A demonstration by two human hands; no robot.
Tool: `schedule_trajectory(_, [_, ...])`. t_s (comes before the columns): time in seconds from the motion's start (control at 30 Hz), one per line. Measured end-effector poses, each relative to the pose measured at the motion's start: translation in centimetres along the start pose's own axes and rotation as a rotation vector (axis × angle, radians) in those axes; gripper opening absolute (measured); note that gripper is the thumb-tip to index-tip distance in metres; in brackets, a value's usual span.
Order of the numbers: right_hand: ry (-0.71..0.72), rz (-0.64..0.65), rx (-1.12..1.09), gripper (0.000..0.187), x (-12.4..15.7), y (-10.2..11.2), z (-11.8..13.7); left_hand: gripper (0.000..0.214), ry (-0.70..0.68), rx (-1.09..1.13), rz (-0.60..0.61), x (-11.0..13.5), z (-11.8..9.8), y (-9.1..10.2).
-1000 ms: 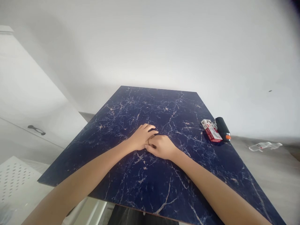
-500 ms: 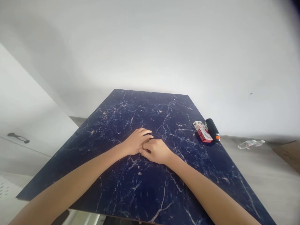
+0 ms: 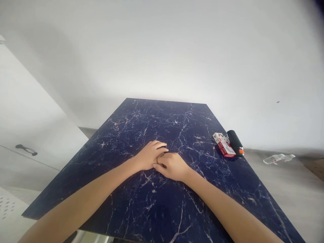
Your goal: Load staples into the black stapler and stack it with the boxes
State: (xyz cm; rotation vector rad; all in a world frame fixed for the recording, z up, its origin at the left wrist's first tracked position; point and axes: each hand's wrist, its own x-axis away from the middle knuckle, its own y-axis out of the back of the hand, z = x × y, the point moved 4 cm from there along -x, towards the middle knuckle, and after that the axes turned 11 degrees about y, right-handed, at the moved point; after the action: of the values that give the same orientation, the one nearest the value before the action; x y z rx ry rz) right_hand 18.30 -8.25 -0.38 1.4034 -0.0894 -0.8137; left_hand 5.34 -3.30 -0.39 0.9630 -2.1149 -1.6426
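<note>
My left hand lies low over the middle of the blue marbled table, palm down. Its fingers stretch to the right, slightly bent, with nothing visible in them. Against its thumb side rests my right hand, closed, with the fingers curled and the thumb pointing left. The two hands touch. Where they meet, the fingertips are partly hidden, and I cannot make out whether the right fingers hold anything besides pressing on the left hand.
At the table's right edge lie a red and white box and a black cylinder with an orange end. A clear plastic bottle lies on the floor to the right. A white cabinet with a dark handle stands left; a white wall rises behind.
The whole view has shifted slightly, so everything sits a little further right and lower. Both hands keep nearly the same pose, still touching at the same spot on the table.
</note>
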Motion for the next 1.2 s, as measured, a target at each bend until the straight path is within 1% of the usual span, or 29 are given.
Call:
schedule_trajectory(0.27, [-0.002, 0.023, 0.007, 0.030, 0.00, 0.10, 0.06, 0.051, 0.003, 0.022, 0.008, -0.10, -0.18, 0.21])
schedule_trajectory(0.63, [0.007, 0.015, -0.018, 0.032, -0.06, 0.15, 0.09, 0.050, 0.005, 0.005, 0.017, -0.04, -0.15, 0.17])
schedule_trajectory(0.87, [0.000, 0.021, 0.011, 0.031, -0.07, 0.08, 0.15, 0.047, 0.006, 0.000, 0.009, 0.02, -0.07, 0.08])
schedule_trajectory(1.2, [0.016, 0.010, 0.022, 0.032, 0.03, 0.05, 0.03, 0.051, -0.007, 0.017, -0.001, -0.09, -0.03, 0.15])
